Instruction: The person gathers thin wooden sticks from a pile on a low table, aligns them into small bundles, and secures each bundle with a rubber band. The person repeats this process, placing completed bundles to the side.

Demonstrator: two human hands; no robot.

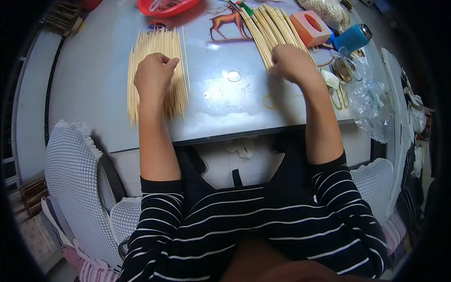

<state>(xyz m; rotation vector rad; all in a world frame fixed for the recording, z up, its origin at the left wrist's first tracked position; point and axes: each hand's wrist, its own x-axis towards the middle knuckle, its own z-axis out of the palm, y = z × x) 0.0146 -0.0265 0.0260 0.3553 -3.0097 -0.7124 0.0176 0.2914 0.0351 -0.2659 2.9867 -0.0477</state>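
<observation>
On the left of the table lies a broad pile of thin pointed bamboo skewers [174, 96]. My left hand [154, 75] is over this pile, its fingers curled in with the thumb beside them; what they hold, if anything, is hidden. A second spread of bamboo sticks [270, 30], thicker-looking, lies slantwise at the back right. Over the near end of those sticks is my right hand [293, 66], its fingers bent down and closed. Whether a stick is between them cannot be made out.
Rubber bands [269, 102] lie on the glossy table [225, 110]. To the right are scissors [339, 97], a plastic bag [371, 105], a blue bottle [353, 37] and an orange tissue box [310, 29]. A red basin [169, 7] stands at the back, and a cushioned chair [77, 174] at left.
</observation>
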